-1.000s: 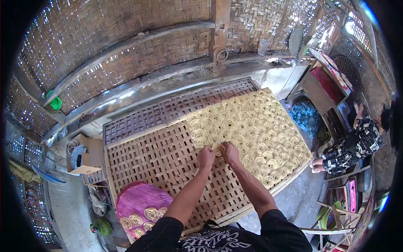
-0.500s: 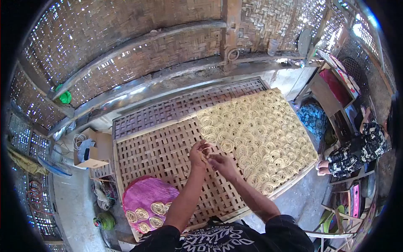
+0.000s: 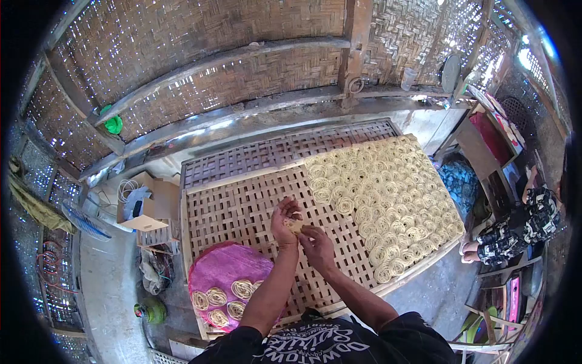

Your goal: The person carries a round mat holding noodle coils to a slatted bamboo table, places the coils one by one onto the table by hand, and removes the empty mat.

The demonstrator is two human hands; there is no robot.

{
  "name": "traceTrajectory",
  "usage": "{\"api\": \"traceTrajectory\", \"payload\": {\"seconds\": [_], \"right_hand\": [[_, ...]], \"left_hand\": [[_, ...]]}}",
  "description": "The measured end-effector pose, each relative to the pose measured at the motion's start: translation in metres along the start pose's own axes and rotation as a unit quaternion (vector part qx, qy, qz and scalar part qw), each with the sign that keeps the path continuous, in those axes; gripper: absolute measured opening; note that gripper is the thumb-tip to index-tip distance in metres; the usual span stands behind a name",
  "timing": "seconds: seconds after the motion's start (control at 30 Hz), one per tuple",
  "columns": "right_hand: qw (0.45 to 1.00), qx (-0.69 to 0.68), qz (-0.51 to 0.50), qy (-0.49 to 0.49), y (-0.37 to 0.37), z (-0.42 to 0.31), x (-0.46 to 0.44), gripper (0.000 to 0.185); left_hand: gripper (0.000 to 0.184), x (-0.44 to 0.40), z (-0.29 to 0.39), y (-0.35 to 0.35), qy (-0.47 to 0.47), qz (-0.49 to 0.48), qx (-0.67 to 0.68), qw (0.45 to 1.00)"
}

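Observation:
Over the bare part of the woven bamboo rack [image 3: 236,209], my two hands meet around a small pale yellow noodle strand bundle [image 3: 294,226]. My left hand [image 3: 285,222] cups it with the palm turned up and fingers curled. From the right, my right hand [image 3: 316,247] pinches at its lower edge with bent fingers. Many coiled noodle nests [image 3: 388,200] lie in close rows on the right half of the rack. Nearer my left forearm is a pink cloth [image 3: 227,267] with several noodle nests [image 3: 216,296] on it.
A cardboard box [image 3: 159,203] stands left of the rack, with a green gas cylinder [image 3: 151,310] on the floor. Another person [image 3: 521,224] in patterned clothes sits at the right. Wooden furniture [image 3: 482,136] is behind them, and a woven bamboo wall [image 3: 242,73] closes the back.
The camera view has turned a little left, so the rack appears further right. My hands have shifted left over the rack, and the noodle bundle between them shows more clearly.

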State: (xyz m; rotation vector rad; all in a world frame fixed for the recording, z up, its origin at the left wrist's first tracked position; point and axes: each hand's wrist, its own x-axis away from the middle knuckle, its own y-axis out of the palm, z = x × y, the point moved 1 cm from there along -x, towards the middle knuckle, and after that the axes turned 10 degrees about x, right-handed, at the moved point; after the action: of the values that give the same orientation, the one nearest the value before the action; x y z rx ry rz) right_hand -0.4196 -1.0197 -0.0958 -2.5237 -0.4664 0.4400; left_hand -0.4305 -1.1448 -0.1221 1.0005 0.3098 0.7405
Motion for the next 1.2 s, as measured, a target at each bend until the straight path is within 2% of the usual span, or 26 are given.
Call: {"api": "traceTrajectory", "payload": {"seconds": [0.13,0.23,0.27,0.37,0.53,0.67,0.77,0.8,0.9,0.97,1.07,1.17,1.2], "right_hand": [[0.998,0.015,0.042,-0.038,0.001,-0.005,0.001,0.017],[0.987,-0.118,0.0,0.108,0.004,0.012,-0.002,0.017],[0.973,-0.195,0.004,0.124,0.004,0.024,-0.007,0.019],[0.964,-0.224,0.039,0.135,-0.001,0.059,-0.022,0.021],[0.939,-0.27,-0.023,0.21,-0.016,0.1,-0.044,0.042],[0.913,-0.322,-0.032,0.247,-0.014,0.132,-0.058,0.039],[0.919,-0.292,-0.035,0.261,-0.003,0.158,-0.072,0.039],[0.936,-0.265,-0.02,0.232,-0.002,0.159,-0.077,0.035],[0.988,-0.036,-0.012,0.148,-0.013,0.158,-0.091,0.03],[0.992,0.073,-0.001,0.104,-0.018,0.156,-0.102,0.028],[0.986,0.158,-0.021,0.038,-0.025,0.156,-0.111,0.028],[0.971,0.235,-0.049,-0.016,-0.025,0.159,-0.118,0.026],[0.964,0.259,-0.059,-0.034,-0.023,0.164,-0.12,0.025]], "left_hand": [[0.044,-0.002,-0.001,-0.01,-0.034,0.011,-0.062,0.997],[0.039,0.001,-0.011,-0.027,-0.085,0.001,-0.129,0.988],[0.037,0.005,-0.014,-0.031,-0.103,-0.008,-0.153,0.983],[0.03,0.01,-0.014,-0.036,-0.218,0.0,-0.28,0.935],[0.037,-0.004,-0.053,-0.049,-0.172,-0.027,-0.288,0.942],[0.041,-0.019,-0.086,-0.057,-0.115,-0.048,-0.292,0.948],[0.038,-0.027,-0.105,-0.058,-0.042,-0.064,-0.364,0.928],[0.036,-0.03,-0.11,-0.059,-0.039,-0.058,-0.394,0.917],[0.033,-0.034,-0.118,-0.053,-0.034,-0.045,-0.478,0.877],[0.031,-0.031,-0.107,-0.022,-0.038,-0.045,-0.527,0.848],[0.026,-0.043,-0.122,-0.027,0.012,-0.052,-0.521,0.852],[0.019,-0.049,-0.123,-0.022,0.107,-0.074,-0.579,0.805],[0.018,-0.05,-0.125,-0.025,0.11,-0.077,-0.599,0.789]]}}
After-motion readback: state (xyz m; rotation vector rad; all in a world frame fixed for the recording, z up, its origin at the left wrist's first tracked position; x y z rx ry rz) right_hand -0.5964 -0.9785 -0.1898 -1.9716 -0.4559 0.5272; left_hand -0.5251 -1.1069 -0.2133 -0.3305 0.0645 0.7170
